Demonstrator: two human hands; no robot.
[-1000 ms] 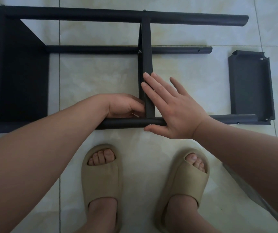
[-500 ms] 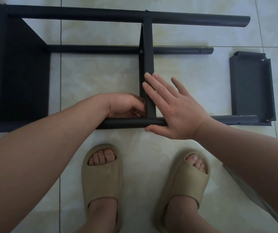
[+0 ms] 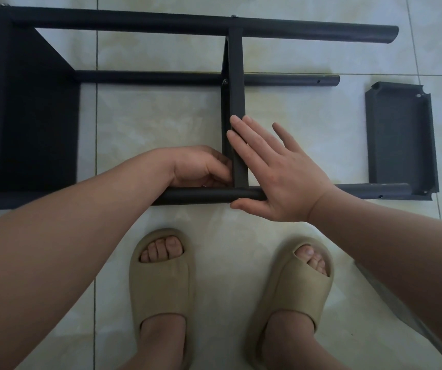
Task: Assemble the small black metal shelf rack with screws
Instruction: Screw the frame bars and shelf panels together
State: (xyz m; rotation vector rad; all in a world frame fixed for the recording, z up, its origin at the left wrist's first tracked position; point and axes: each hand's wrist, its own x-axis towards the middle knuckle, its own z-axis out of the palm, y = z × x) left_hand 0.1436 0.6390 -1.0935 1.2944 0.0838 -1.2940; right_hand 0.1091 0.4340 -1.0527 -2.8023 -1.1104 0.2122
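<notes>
We look down at the black shelf rack [image 3: 33,116], which lies on its side on the tiled floor [image 3: 161,124] across the upper half of the frame. Almost nothing has shifted in the last second. Our right hand [image 3: 276,177], fingers straight, still presses flat against the middle shelf [image 3: 237,102] at centre frame. Our left hand [image 3: 201,166] curls at that shelf's joint with the near post [image 3: 201,194]; we cannot tell whether its grip pinches a screw. We judge this joint is being fastened. A loose shelf [image 3: 398,134] lies at the right edge.

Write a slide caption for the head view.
Right hand presses flat against the middle panel; left hand curls at its joint with the near pole.
</notes>
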